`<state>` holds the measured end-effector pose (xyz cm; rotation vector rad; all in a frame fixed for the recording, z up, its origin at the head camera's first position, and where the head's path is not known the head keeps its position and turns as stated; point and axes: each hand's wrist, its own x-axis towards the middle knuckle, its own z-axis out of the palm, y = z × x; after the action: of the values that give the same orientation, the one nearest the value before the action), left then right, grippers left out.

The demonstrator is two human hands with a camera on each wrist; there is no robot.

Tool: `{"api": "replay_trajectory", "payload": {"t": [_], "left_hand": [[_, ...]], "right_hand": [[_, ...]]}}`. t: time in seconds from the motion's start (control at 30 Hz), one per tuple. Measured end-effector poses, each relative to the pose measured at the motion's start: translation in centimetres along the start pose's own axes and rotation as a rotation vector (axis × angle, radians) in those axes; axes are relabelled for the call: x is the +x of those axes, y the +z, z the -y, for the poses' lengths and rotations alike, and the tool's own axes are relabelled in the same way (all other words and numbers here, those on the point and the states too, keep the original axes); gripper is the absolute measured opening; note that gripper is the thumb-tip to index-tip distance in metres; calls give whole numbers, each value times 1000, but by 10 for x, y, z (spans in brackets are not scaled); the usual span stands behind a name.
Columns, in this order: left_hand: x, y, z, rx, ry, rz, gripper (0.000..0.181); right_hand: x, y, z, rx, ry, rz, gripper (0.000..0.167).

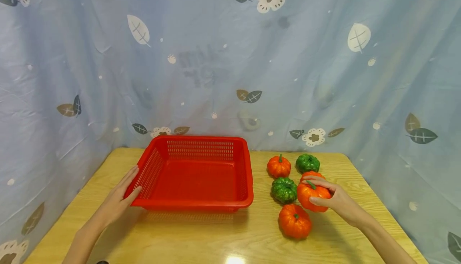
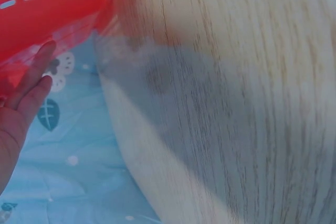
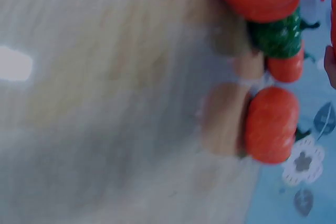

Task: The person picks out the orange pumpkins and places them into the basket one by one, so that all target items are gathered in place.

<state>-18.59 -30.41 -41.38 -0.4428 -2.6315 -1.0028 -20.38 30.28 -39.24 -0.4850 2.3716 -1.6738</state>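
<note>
In the head view, my right hand [image 1: 336, 200] grips an orange toy pumpkin [image 1: 312, 195] with a green stem, thumb on the near side and fingers over the top. Another orange pumpkin [image 1: 311, 174] is partly hidden behind it. Close by are a green pumpkin [image 1: 284, 190], a front orange pumpkin [image 1: 295, 221], a rear orange pumpkin [image 1: 279, 166] and a second green one [image 1: 307, 163]. My left hand [image 1: 117, 200] rests with extended fingers against the left side of a red plastic basket [image 1: 194, 205]. The left wrist view shows those fingers [image 2: 35, 80] along the basket's outer wall.
The basket stands on a light wooden table [image 1: 180, 240], left of the pumpkins, and its inner floor shows bare. A blue patterned curtain [image 1: 216, 55] hangs behind and on both sides. A small dark object [image 1: 102, 262] peeks in at the bottom edge.
</note>
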Motion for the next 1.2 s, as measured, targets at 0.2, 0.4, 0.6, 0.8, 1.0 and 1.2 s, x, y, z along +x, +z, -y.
{"api": "replay_trajectory", "payload": {"t": [0.2,0.4,0.6,0.8,1.0,1.2], "left_hand": [[-11,-2,4,42,-10,-20,64],[-14,-3,5,52,15,-43,63],[-12,-2,5,52,18,-46,63],[-9,-3,4,48,2,-36,63],[-4,-1,6,46,23,-37,63],[-1,3,5,44,38,-40,63]], "right_hand": [[25,18,22,2,-72,4,50],[54,38,50,-22,-105,40,53],[85,59,76,63,-112,86,51],[119,84,96,110,-133,115,52],[152,108,111,181,-182,197,50],[181,132,116,190,-225,258,47]]}}
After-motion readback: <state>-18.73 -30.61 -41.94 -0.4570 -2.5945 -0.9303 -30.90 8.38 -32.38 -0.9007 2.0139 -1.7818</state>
